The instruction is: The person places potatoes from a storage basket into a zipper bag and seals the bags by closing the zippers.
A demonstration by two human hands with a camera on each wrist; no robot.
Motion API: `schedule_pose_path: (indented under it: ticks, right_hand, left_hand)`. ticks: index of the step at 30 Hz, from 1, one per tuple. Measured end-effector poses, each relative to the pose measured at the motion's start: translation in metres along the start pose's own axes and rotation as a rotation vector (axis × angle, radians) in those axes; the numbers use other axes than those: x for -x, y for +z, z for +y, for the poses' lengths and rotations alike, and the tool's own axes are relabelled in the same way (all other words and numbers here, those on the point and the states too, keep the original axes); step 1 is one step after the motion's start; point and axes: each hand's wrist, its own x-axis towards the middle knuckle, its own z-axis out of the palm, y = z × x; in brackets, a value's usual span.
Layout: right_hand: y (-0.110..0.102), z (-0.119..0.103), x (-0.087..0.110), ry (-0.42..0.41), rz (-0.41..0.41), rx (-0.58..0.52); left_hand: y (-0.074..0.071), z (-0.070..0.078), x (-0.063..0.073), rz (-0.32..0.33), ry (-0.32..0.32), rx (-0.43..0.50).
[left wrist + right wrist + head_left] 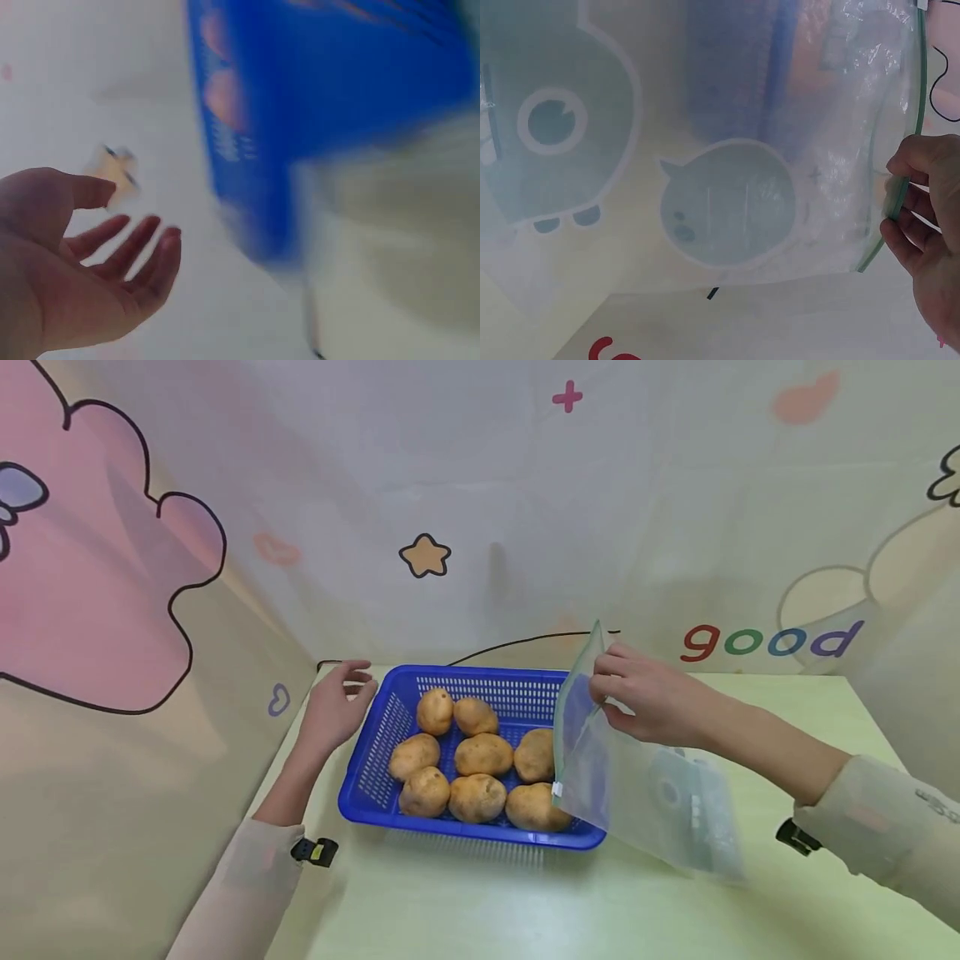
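Note:
My right hand pinches the green-edged opening of a clear zip bag, which hangs tilted over the right end of a blue plastic basket. Pale animal prints and the green zip strip show in the right wrist view, with thumb and fingers on the strip. Several potatoes lie in the basket; the bag partly covers the rightmost ones. Beside the basket's left rim, my left hand hovers with loosely bent fingers and nothing in them. In the left wrist view that hand is also bare.
The basket stands on a pale green table. A white curtain with cartoon prints rises right behind the table's far edge and along the left side. A small black device sits at the left wrist.

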Motion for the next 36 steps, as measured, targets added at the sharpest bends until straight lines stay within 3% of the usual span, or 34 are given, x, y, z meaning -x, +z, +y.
schedule_pose_path:
  ticks: [2,7,11,14,20,25,27,31,36]
  right_hand:
    - [0.001,0.000,0.000,0.000,0.002,0.007]
    - [0.005,0.001,-0.001,-0.009,0.009,0.027]
    - [0.005,-0.002,0.000,0.001,-0.001,0.037]
    - [0.004,-0.004,0.002,0.000,0.006,0.047]
    - [0.005,-0.007,0.008,-0.047,0.058,0.057]
    - [0.001,-0.013,0.015,0.021,0.094,0.017]
    - [-0.003,-0.017,0.019,0.112,0.131,0.000]
    - [-0.009,-0.023,0.023,0.398,0.196,-0.118]
    - [0.000,-0.025,0.022,0.698,0.155,-0.335]
  left_hand:
    - [0.004,0.028,0.001,-0.007,0.081,-0.006]
    - [0.035,0.097,0.007,-0.201,0.205,0.031]
    - [0.064,0.143,0.010,-0.343,0.245,0.012]
    - [0.088,0.163,0.009,-0.438,0.240,-0.015]
    - [0.119,0.175,0.003,-0.615,0.118,0.056]
    - [0.130,0.170,-0.001,-0.645,0.047,0.210]
    - [0.133,0.167,-0.002,-0.659,0.004,0.289]
    - [0.137,0.166,-0.001,-0.679,-0.056,0.394]
    - [0.141,0.170,0.001,-0.682,-0.048,0.458]
